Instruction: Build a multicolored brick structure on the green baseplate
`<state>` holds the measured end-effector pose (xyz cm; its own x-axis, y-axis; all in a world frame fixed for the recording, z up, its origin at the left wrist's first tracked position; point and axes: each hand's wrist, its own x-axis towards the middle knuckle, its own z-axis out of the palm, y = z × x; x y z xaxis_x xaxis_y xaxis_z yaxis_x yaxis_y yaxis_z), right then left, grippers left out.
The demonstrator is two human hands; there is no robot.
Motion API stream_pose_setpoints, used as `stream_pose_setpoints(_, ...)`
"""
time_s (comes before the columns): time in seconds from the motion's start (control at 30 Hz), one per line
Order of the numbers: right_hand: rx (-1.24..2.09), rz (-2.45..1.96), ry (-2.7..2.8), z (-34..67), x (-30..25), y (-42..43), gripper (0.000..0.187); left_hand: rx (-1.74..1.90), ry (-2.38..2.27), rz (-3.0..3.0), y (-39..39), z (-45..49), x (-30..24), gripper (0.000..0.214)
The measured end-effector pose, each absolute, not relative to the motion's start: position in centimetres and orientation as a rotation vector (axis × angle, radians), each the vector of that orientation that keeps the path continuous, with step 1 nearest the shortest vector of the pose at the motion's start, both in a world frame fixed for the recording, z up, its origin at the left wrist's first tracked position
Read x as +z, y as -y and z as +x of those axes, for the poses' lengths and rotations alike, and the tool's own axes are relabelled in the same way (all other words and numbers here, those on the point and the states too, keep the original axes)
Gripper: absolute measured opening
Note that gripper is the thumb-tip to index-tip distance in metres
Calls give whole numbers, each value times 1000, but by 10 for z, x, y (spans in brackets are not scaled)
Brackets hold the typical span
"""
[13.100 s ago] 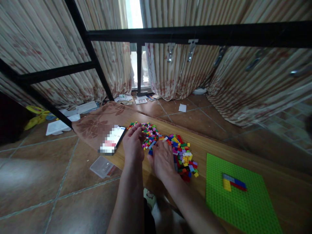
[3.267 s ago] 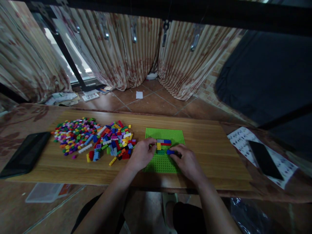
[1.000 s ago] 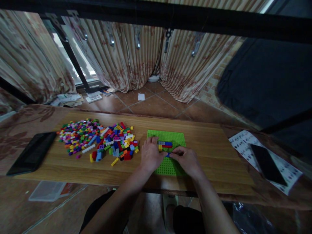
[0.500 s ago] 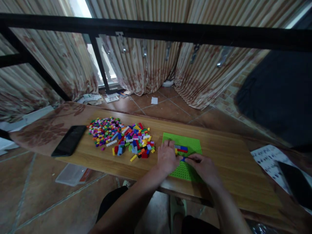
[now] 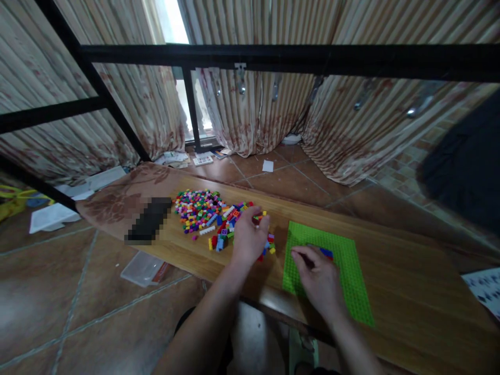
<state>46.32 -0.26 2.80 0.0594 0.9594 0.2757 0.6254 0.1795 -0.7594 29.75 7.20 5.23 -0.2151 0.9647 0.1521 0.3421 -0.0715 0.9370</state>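
A heap of small coloured bricks [image 5: 203, 213] lies on the wooden table [image 5: 410, 281]. My left hand [image 5: 249, 237] hovers over the heap's right edge with its fingers curled down among the bricks; I cannot see anything gripped. To the right lies a green baseplate [image 5: 347, 271] with a few blue and red bricks [image 5: 326, 253] pressed onto it. My right hand [image 5: 318, 276] rests on the baseplate just left of those bricks, fingers bent and tips touching the plate.
A dark phone [image 5: 148, 226] lies left of the heap on a brown cloth [image 5: 113, 200]. A clear plastic box [image 5: 142, 268] sits on the tiled floor. A black metal frame [image 5: 273, 54] crosses overhead. A printed sheet [image 5: 484, 291] shows at the right.
My left hand has left the baseplate and moved left to the brick heap. My right hand stays on the baseplate. My head has turned left, shifting everything rightward.
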Motion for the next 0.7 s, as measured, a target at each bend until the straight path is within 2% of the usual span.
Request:
stream_pose_setpoints(0.13, 577, -1393, 1820, 420, 27, 5, 20, 1411, -1738, 1304, -90, 237, 51, 34)
stream_pose_setpoints(0.3, 582, -1391, 1886, 389, 22, 4, 17, 1091, -1972, 1438, -95, 180, 50, 25)
stream_pose_setpoints(0.4, 519, -1378, 1925, 381, 18, 3, 17, 916, -2056, 1557, -91, 174, 50, 25)
stream_pose_setpoints(0.57, 446, -1299, 2005, 374, 10, 3, 29, 755, -2123, 1703, -93, 192, 47, 20)
stream_pose_setpoints(0.7, 427, -1282, 2003, 373, 6, 2, 28, 622, -2161, 1814, -98, 202, 45, 17)
